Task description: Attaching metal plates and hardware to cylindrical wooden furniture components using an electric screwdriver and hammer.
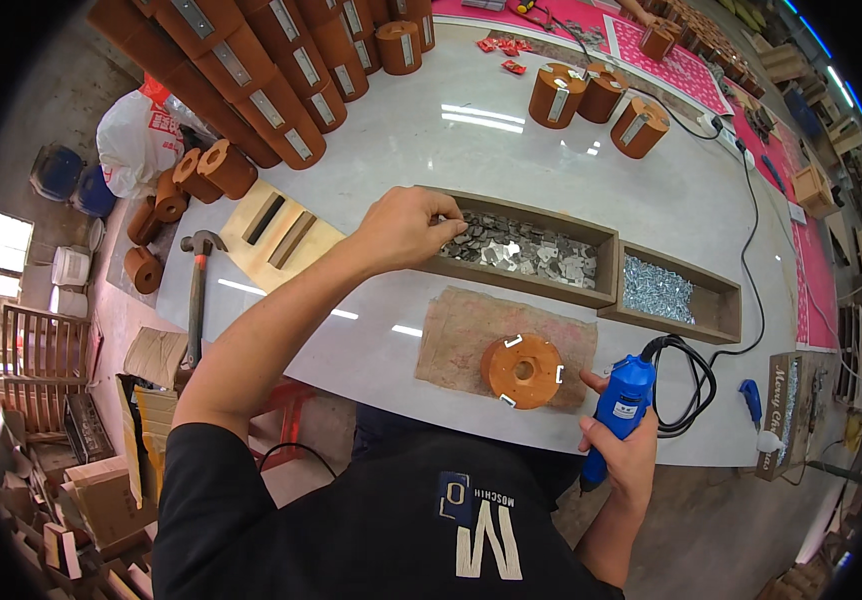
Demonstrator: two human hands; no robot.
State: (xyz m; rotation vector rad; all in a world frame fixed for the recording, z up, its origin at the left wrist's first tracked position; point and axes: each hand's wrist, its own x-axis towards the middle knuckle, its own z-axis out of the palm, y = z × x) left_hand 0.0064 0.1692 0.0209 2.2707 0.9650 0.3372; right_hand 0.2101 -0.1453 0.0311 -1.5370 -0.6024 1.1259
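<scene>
My left hand (406,232) reaches over the left end of a long wooden box (606,268) full of small flat metal plates (526,250). Its thumb and fingers are pinched together; whatever is between them is hidden. My right hand (633,450) is wrapped round a blue electric screwdriver (627,395), whose tip points down toward my body. Between my hands a round reddish-brown wooden block (523,368) with a central hole lies on a brown cloth (451,335). Small silvery brackets (559,374) sit at several places on the block's rim.
A second box (726,330) holds many screws (658,287). A hammer (199,290) lies at the table's left edge beside a slotted wooden board (281,235). Stacked brown cylinders (281,110) stand at far left, more (557,95) at the back. A black cord (754,260) crosses the right side.
</scene>
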